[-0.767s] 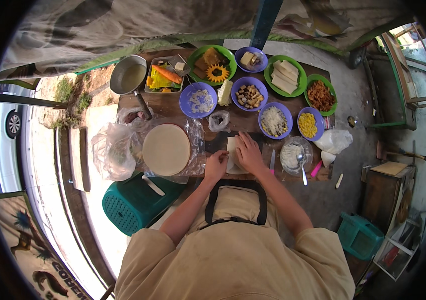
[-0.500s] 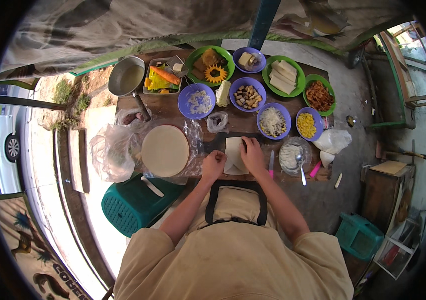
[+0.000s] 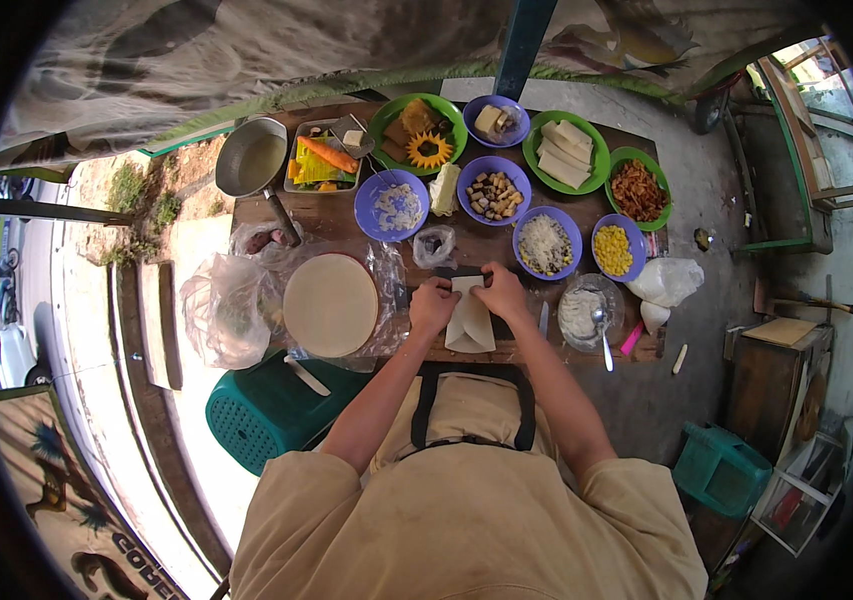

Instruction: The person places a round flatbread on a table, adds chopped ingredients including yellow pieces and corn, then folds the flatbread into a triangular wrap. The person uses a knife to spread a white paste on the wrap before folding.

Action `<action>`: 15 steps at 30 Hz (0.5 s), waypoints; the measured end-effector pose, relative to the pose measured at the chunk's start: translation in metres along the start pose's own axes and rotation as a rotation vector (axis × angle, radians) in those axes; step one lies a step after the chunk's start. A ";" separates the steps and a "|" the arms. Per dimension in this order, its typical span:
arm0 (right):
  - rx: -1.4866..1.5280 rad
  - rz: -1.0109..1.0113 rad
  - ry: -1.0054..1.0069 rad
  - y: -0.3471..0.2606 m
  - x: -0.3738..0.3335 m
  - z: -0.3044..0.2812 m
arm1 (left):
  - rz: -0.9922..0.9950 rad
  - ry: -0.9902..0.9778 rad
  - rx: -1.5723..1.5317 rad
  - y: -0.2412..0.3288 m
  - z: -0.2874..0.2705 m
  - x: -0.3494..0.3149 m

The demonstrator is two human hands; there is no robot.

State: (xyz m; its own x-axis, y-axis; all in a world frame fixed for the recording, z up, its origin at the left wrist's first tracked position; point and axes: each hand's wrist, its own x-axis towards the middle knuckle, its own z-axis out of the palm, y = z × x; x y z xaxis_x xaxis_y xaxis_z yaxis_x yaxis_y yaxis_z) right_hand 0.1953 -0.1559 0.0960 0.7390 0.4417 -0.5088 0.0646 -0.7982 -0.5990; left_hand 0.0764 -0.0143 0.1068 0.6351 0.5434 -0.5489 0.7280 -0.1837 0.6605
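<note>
A partly folded pale wrapper sheet (image 3: 470, 328) lies on a dark board at the table's near edge. My left hand (image 3: 432, 304) pinches its far left edge with closed fingers. Across from it, my right hand (image 3: 501, 293) pinches the far right edge, fingers also bent closed. The sides of the sheet are folded inward, leaving a V-shaped opening toward me. Whatever filling it may hold cannot be seen. To the left, a stack of round pale wrappers (image 3: 331, 305) rests on clear plastic. A knife (image 3: 544, 318) lies just right of my right forearm.
Beyond my hands stand a purple bowl of browned cubes (image 3: 494, 190), a bowl of grated white food (image 3: 547, 242), a corn bowl (image 3: 613, 250) and a green plate of rolled wrappers (image 3: 566, 155). A bowl of white paste (image 3: 589, 312) with a spoon sits right; a saucepan (image 3: 252, 160) is far left.
My left hand has moved right and away from me onto the sheet's far edge. My right hand has shifted slightly outward, and the wrapper's sides are folded further in.
</note>
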 end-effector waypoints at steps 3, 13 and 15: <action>-0.014 0.045 -0.062 -0.002 -0.002 -0.009 | 0.043 -0.019 -0.013 0.002 0.002 0.003; -0.272 0.006 0.089 0.005 -0.037 -0.025 | 0.363 -0.093 0.078 0.031 0.012 0.027; -0.239 -0.006 0.144 0.004 -0.040 -0.025 | 0.479 0.007 0.140 0.030 0.011 0.015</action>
State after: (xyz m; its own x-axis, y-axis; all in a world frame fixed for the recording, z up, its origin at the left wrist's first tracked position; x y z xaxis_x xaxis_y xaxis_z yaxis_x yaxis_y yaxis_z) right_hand 0.1827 -0.1872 0.1292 0.8249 0.3976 -0.4019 0.2133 -0.8772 -0.4301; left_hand 0.1104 -0.0203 0.1125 0.9051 0.3768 -0.1970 0.3832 -0.5221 0.7619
